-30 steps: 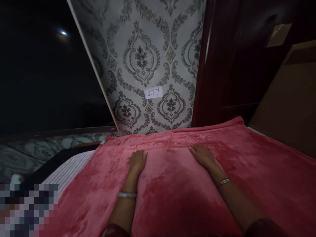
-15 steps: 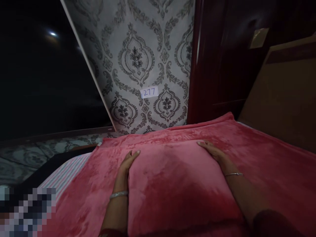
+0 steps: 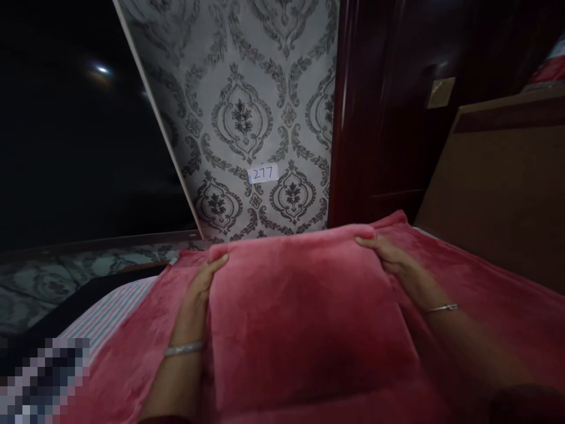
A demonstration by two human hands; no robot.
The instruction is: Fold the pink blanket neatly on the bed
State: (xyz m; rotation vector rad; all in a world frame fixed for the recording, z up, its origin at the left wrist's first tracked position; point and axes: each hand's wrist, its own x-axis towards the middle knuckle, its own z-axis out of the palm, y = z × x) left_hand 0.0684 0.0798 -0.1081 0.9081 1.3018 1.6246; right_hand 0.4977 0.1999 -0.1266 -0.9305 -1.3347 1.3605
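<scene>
A folded pink-red plush blanket [image 3: 300,306] is held up in front of me, its far edge raised and tilted above the bed. My left hand [image 3: 203,280] grips its far left corner, thumb on top and the other fingers hidden behind or beneath. At the far right corner, my right hand [image 3: 391,254] pinches the fabric the same way. Underneath spreads plush bedding [image 3: 481,282] of the same pink-red colour; where the folded piece joins or parts from it near me cannot be made out.
A striped sheet [image 3: 117,306] shows at the bed's left edge. Behind stand a dark screen-like panel [image 3: 88,147], a patterned wall [image 3: 242,118] with a paper label [image 3: 263,173] reading 277, and a dark red wooden panel [image 3: 375,118]. A large brown board or carton [image 3: 498,194] stands right.
The far edge of the folded blanket has risen off the bedding, with both hands now gripping its corners instead of resting along its sides. My hands have moved slightly apart.
</scene>
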